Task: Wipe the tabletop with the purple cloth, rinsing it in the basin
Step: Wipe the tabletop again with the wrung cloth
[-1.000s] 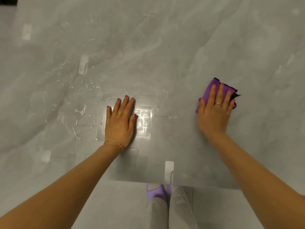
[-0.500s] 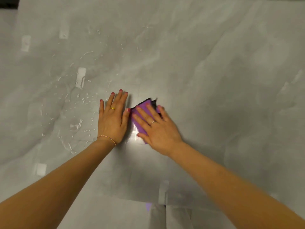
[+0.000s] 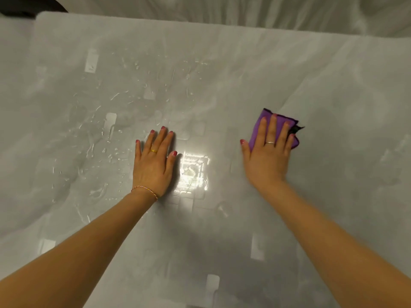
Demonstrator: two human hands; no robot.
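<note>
While both palms lie flat on the glossy grey marble-patterned tabletop point(image 3: 222, 63), the right hand point(image 3: 266, 156) presses down on the folded purple microfibre cloth point(image 3: 258, 127), which sits at about three o'clock from the middle of the view. Its fingers point(image 3: 272, 127) are straight and slightly fanned, laid across the cloth rather than curled round it, with the thumb out to nine o'clock on bare table. Purple fabric shows beyond the fingertips at twelve o'clock and beside the little finger, where a dark edge of the cloth point(image 3: 297, 129) sticks out. A thin silver ring point(image 3: 270, 142) sits on one finger.

At about nine o'clock from the cloth, well apart from it, the left hand point(image 3: 153, 165) rests flat on the surface with straight fingers point(image 3: 161, 138) held close together and holding nothing. It wears a gold ring point(image 3: 154, 150), and a thin red-and-yellow thread bracelet point(image 3: 145, 190) circles the wrist.

Between the two hands a bright patch of reflected light point(image 3: 193, 170) glares off the table. Clear water droplets and streaks point(image 3: 106, 134) are scattered over the surface from nine to eleven o'clock of the left hand. Beyond the table's far edge, at twelve o'clock, hangs pale grey draped fabric point(image 3: 244, 12); a dark shape point(image 3: 24, 6) fills the corner at eleven o'clock, too cropped to identify.
</note>
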